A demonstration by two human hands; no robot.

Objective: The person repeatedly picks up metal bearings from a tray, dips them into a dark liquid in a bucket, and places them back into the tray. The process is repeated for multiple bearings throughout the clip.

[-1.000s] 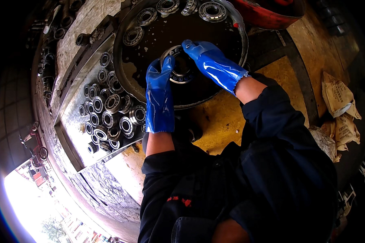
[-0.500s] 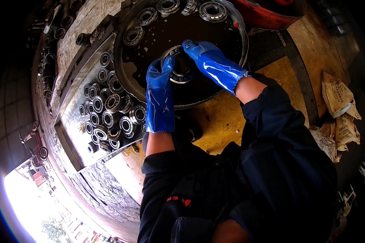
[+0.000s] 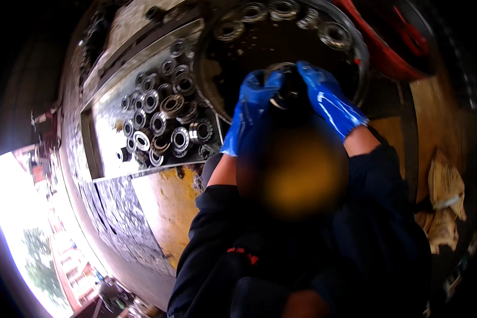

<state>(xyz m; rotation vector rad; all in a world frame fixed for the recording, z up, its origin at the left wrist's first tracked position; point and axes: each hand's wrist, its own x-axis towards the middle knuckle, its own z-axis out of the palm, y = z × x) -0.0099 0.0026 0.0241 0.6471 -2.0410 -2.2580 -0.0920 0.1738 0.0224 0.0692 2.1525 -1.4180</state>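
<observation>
A metal roller bearing is held between my two hands over the round pan of dark liquid. My left hand, in a long blue rubber glove, grips its left side, with the thumb toward the bearing's face. On the other side my right hand, gloved alike, has its fingers on the bearing's right edge. Part of the bearing is hidden by the gloves and by blur. Several other bearings sit along the pan's far rim.
To the left, a metal tray holds many bearings in a heap. A red container stands at the far right, and brown paper sacks lie to the right. A blurred dark and yellowish round patch covers the lower middle.
The view has shifted, so the pan, tray and hands appear farther right. Both hands stay on the bearing, which looks turned and more covered. The blurred round patch has come into view.
</observation>
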